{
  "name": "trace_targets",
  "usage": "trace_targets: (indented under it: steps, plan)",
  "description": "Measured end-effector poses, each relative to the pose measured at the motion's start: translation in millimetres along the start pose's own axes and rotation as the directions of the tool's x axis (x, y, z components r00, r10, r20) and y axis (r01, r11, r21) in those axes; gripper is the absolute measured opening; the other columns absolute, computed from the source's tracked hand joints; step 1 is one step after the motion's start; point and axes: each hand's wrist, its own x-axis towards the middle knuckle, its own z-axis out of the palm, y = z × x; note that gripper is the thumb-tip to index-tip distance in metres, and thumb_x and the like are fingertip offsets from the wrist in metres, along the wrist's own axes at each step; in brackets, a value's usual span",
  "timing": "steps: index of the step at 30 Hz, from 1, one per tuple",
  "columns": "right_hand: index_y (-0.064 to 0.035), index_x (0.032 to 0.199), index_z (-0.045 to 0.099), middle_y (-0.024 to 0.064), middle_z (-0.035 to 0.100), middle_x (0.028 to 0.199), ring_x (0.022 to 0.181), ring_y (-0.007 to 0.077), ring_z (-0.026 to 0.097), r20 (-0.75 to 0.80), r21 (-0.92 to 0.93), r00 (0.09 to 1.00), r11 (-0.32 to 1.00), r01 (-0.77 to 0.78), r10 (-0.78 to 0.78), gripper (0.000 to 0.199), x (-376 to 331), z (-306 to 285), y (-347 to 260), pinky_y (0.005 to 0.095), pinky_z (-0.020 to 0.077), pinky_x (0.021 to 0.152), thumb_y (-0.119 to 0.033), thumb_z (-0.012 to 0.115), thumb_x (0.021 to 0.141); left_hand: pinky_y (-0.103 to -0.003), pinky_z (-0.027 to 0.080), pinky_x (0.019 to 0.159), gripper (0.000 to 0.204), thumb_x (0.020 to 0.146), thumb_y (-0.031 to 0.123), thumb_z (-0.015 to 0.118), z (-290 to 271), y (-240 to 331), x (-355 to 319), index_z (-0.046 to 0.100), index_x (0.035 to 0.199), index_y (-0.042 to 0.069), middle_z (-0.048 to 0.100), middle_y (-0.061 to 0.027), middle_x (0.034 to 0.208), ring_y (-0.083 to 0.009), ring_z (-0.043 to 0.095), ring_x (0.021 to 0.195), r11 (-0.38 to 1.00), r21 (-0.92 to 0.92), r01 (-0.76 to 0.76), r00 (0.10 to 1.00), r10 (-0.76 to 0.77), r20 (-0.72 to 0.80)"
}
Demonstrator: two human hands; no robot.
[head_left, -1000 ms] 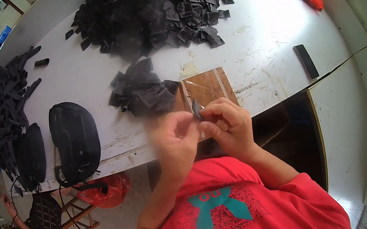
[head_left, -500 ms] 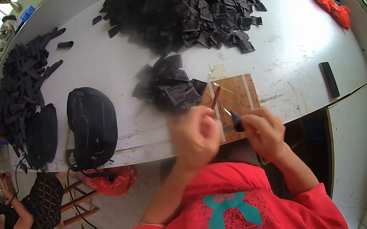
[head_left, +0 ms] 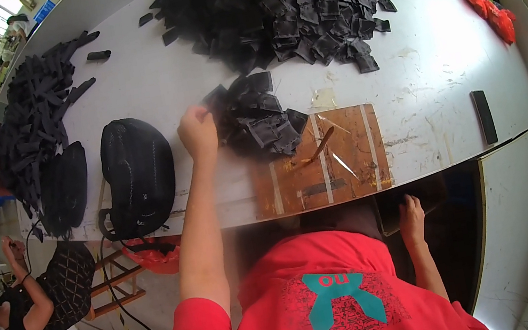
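My left hand (head_left: 197, 133) is at the left edge of a small heap of black fabric pieces (head_left: 268, 129). Its fingers are bent together, and whatever they pinch is hidden. Below the table's front edge, my right hand (head_left: 412, 216) is over the dark space there, its thumb and fingers apart with nothing plainly held. Between the hands lies a worn brown board (head_left: 363, 147) with strips of tape across it. A thin shiny blade (head_left: 343, 166) and a narrow brown strip (head_left: 322, 145) show on the board.
A large mound of black pieces (head_left: 292, 4) covers the far middle. On the left are rolled black strips (head_left: 33, 99) and two black bags (head_left: 139, 176). A black bar (head_left: 484, 117) and red bundles (head_left: 487, 9) are to the right. Another person (head_left: 45, 288) sits at left.
My left hand has moved from the board to the small heap. My right hand, which held a black piece by the blade, has dropped below the table edge; the piece no longer shows there.
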Motion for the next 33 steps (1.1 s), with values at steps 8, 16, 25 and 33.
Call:
trace_targets:
  steps: [8,16,25,33]
  plan:
    - [0.0043,0.108,0.057,0.008,0.064,0.086,0.074,0.0158,0.062,0.703,0.703,0.645,0.151,-0.695,-0.299,0.028,30,-60,-159,0.0265,0.0496,0.069,-0.018,0.05,0.093,-0.022,0.045,0.07,0.018,0.072,-0.016,0.057,-80,75,-114,0.058,0.079,0.001,0.053,-0.0092,0.102,-0.0128,0.054,0.09,0.762,-0.566,-0.315,0.855,0.487,0.179]
    - [-0.0034,0.091,0.057,0.0054,0.061,0.081,0.064,0.0111,0.053,0.688,0.52,0.596,-0.291,-0.803,-0.414,0.011,55,-55,-210,0.0252,0.0443,0.06,-0.014,0.058,0.089,-0.029,0.049,0.077,0.031,0.073,-0.007,0.056,-75,117,-185,0.051,0.104,-0.001,0.052,-0.0119,0.106,-0.0163,0.055,0.09,0.294,-0.859,0.419,0.884,0.085,0.46]
    - [-0.0022,0.095,0.058,0.0059,0.061,0.078,0.06,0.0124,0.053,0.668,0.541,0.632,-0.327,-0.775,-0.393,0.013,49,-54,-194,0.0251,0.0447,0.057,-0.013,0.059,0.088,-0.022,0.043,0.062,0.008,0.083,0.002,0.058,-68,114,-198,0.058,0.091,-0.001,0.063,-0.0058,0.079,-0.0091,0.056,0.068,0.355,-0.729,0.586,0.779,0.001,0.627]
    - [-0.0024,0.093,0.061,0.0085,0.057,0.084,0.067,0.0174,0.059,-0.089,0.751,0.924,0.585,0.307,-0.371,0.025,40,-67,-201,0.0275,0.0476,0.055,-0.006,0.073,0.071,-0.023,0.046,0.062,0.008,0.081,0.004,0.064,-67,110,-195,0.062,0.087,0.0,0.064,-0.0036,0.076,-0.0076,0.057,0.07,0.703,-0.641,0.308,0.851,0.098,0.516]
